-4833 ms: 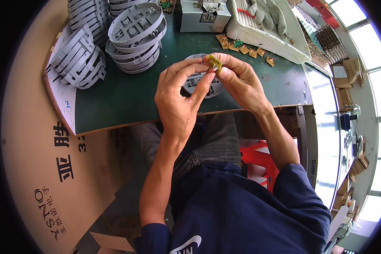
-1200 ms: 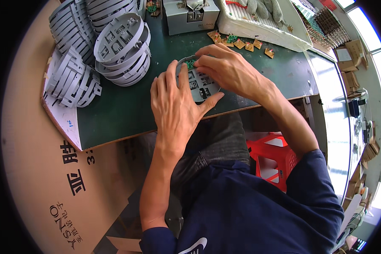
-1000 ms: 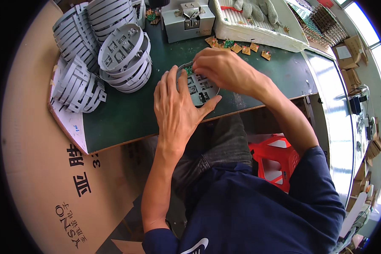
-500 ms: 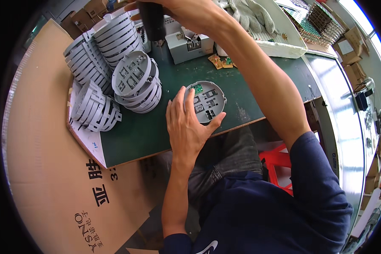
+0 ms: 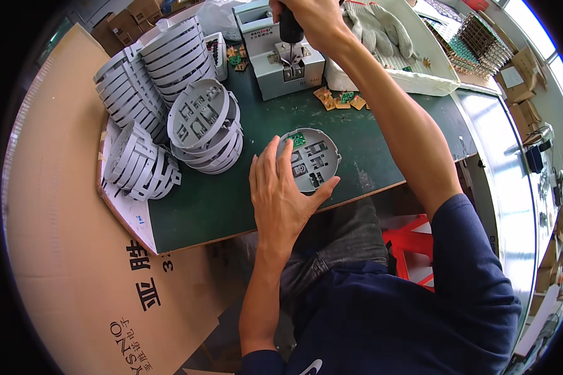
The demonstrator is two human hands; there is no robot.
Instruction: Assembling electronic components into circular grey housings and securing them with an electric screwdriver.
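Observation:
A round grey plastic housing (image 5: 327, 152) lies on the green bench with its ribbed inside facing up, a small green circuit board (image 5: 298, 139) set near its far edge. My left hand (image 5: 280, 201) grips the housing's left and near rim between fingers and thumb. At the far side, my right hand (image 5: 314, 20) is closed round a black electric screwdriver (image 5: 290, 27), held upright. Its bit points down into the metal pickup at the front of a grey screw feeder (image 5: 268, 80). The bit's very end is too small to make out.
Stacks of grey housings (image 5: 175, 59) stand at the left, with a leaning pile (image 5: 200, 115) nearer the housing. Loose small boards (image 5: 341, 100) lie right of the feeder. A white tray (image 5: 441, 81) holds gloves (image 5: 381, 31). A large cardboard box (image 5: 62, 187) borders the bench's left.
My right hand has brought the screwdriver rightward and down onto the feeder's pickup. My left hand stays on the housing; the whole view has shifted slightly.

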